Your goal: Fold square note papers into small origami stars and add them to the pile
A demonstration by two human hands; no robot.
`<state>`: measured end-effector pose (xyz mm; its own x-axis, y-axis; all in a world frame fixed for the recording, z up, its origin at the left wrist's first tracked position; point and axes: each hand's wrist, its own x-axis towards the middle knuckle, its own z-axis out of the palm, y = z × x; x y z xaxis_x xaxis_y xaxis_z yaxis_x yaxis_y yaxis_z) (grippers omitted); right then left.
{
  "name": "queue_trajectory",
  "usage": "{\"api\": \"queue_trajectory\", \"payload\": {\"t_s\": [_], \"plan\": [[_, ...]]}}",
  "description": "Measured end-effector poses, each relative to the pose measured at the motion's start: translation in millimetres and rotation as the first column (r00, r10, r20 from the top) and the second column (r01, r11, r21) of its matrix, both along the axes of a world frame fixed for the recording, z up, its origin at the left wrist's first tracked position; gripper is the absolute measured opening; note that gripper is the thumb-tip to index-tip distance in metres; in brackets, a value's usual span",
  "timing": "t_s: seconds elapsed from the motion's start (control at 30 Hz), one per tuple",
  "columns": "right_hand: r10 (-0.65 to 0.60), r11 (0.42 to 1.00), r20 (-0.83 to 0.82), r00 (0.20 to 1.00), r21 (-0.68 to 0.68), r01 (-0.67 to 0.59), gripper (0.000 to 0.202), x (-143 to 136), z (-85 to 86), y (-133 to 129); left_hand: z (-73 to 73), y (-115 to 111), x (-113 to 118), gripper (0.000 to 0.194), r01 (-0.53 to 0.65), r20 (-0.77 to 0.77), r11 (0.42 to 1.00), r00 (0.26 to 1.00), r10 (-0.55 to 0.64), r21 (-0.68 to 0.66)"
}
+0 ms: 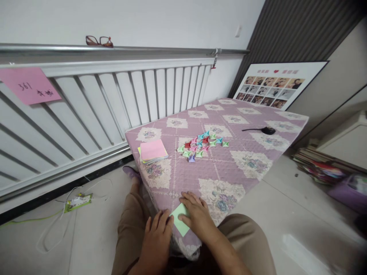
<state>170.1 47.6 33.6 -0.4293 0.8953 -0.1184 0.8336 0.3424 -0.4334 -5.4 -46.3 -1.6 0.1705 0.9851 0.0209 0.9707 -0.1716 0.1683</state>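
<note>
A light green square of paper (181,225) lies flat near the close corner of the cloth-covered table. My right hand (197,215) rests over its right side, fingers stretched out and the thumb on the paper. At the paper's left edge is my left hand (158,235), palm down, its fingers extended and slightly spread. Farther up the table stands a cluster of small folded paper pieces (205,140) in green, pink, red, blue and purple. To the left of them, a stack of coloured paper squares (153,151) has a pink sheet on top.
The table (189,179) wears a purple floral cloth. A black object with a thin handle (268,130) lies at its right. Along the left runs a white radiator (160,91), with glasses (99,41) on the pipe above. A power strip (78,202) sits on the floor.
</note>
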Motion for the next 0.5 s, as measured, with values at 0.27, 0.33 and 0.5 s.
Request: {"api": "queue_trajectory", "payload": {"t_s": [0.27, 0.33, 0.5], "plan": [[-0.028, 0.999, -0.099, 0.995, 0.030, 0.032, 0.037, -1, 1.9, 5, 48.4, 41, 8, 0.016, -0.057, 0.137, 0.992, 0.988, 0.073, -0.113], [-0.042, 0.999, -0.132, 0.990, 0.026, 0.046, 0.035, -1, 0.5, 4, 47.5, 52, 8, 0.015, -0.067, 0.151, 0.988, 0.985, 0.088, -0.140], [-0.092, 0.994, -0.245, 0.965, 0.028, 0.102, 0.021, -1, -5.7, 3, 40.7, 69, 5, 0.023, 0.006, 0.233, 0.977, 0.971, 0.046, -0.215]]}}
